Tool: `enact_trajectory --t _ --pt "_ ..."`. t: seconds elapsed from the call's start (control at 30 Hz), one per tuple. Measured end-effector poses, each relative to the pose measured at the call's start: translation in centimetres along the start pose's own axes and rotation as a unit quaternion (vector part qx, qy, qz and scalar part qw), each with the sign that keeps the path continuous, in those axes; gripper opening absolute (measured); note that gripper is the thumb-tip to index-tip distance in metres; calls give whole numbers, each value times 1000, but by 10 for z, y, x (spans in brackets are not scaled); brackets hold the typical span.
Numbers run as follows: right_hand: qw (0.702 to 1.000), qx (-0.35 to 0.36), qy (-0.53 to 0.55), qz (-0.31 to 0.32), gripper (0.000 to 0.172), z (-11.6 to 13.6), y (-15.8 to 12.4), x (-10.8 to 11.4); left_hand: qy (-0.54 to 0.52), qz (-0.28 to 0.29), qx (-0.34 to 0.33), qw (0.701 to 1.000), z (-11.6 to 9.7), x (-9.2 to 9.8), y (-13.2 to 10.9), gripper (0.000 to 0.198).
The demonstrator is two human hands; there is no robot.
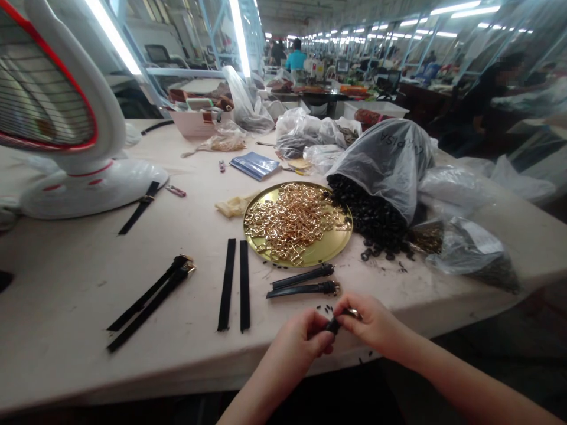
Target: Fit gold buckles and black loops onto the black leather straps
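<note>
Near the table's front edge my left hand (303,339) and my right hand (370,324) meet, both pinched on one short black strap (333,325). A gold buckle shows at my right fingertips. Just beyond the hands lie two finished black straps (303,282) with buckles. Two plain black straps (234,284) lie side by side to the left. Further left are two more buckled straps (153,298). A gold round tray (321,252) holds a heap of gold buckles (292,221).
A clear bag (385,159) spills small black loops (376,224) onto the table right of the tray. A white fan (66,136) stands at the left, with one strap (139,206) by its base. More bags, a blue packet (256,164) and boxes sit behind. People work at far benches.
</note>
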State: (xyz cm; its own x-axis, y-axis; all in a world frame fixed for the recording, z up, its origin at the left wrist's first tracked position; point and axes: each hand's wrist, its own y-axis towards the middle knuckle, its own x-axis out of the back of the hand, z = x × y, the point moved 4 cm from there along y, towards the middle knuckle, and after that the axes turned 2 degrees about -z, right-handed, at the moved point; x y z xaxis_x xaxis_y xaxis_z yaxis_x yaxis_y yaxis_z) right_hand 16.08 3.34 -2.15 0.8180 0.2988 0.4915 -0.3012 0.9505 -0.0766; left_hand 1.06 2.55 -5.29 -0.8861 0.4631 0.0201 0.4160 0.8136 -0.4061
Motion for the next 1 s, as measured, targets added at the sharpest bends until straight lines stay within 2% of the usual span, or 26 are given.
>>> enact_trajectory --t 0.07,0.17,0.23,0.37,0.5,0.57,0.73,0.87,0.93,1.0 --pt "998 52 -33 0 6 4 0 0 -5 -8 12 1000 1 -1 0 7" --pt "995 77 -55 15 9 6 -3 0 -14 -9 23 1000 3 -7 0 6" --pt "997 65 -42 16 8 4 -7 1 -4 -12 16 1000 3 -11 0 7" --pt "1000 -4 30 -5 5 -2 -16 4 75 -20 -42 996 -3 -10 -4 11" --pt "1000 11 20 -20 9 0 -24 3 107 -21 -56 992 -3 -5 -8 11" --pt "999 36 2 -8 13 2 -27 1 112 -36 -54 992 -2 -5 -11 11" --pt "992 104 -67 -4 11 10 -36 -3 154 -83 -62 983 -4 -16 -17 9" --pt "990 113 -83 -13 12 9 -39 -5 190 -125 -79 971 -13 -22 -26 11" --pt "997 73 -35 -16 10 6 -39 -3 148 -81 -66 983 -20 -20 -31 14" --pt "998 5 68 9 6 3 -38 -3 55 24 -20 998 -27 -17 -38 24"
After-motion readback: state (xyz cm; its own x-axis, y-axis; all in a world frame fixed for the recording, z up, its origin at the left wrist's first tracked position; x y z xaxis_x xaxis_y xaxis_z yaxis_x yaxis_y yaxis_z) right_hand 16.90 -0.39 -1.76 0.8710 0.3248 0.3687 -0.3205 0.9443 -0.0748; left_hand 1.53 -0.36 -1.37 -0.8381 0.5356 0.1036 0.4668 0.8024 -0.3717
